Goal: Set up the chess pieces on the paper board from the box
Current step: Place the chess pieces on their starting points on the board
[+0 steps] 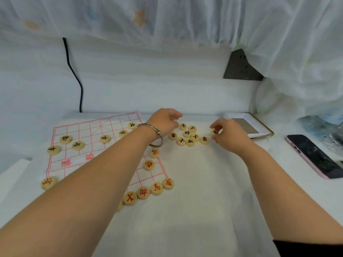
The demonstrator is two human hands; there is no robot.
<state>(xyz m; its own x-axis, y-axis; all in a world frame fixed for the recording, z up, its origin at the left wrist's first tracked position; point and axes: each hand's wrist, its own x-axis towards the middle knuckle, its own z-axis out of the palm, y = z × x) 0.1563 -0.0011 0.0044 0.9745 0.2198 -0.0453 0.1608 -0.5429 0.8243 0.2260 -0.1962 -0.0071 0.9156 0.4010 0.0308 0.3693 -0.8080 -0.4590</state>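
1. Lowest in the frame, a row of red-marked pieces (143,192) lies along the near edge of the paper board (83,130), which is spread on a white cloth (194,182) left of centre.
2. Further up, black-marked pieces (78,145) sit scattered over the board's far half.
3. At the right edge lies a dark phone (313,156) (pink case).
4. Just right of the board, a loose cluster (187,135) of black-marked discs rests on the cloth.
5. The left hand (165,121), a bracelet (148,124) on its wrist, hovers at the cluster's left edge with fingers curled; I cannot tell whether its grip holds anything.
6. The right hand (230,134) has a narrow grip, pinching a single piece (215,132) just beside the cluster's right edge.
7. Behind that hand, at upper right, sits the open box (235,115).
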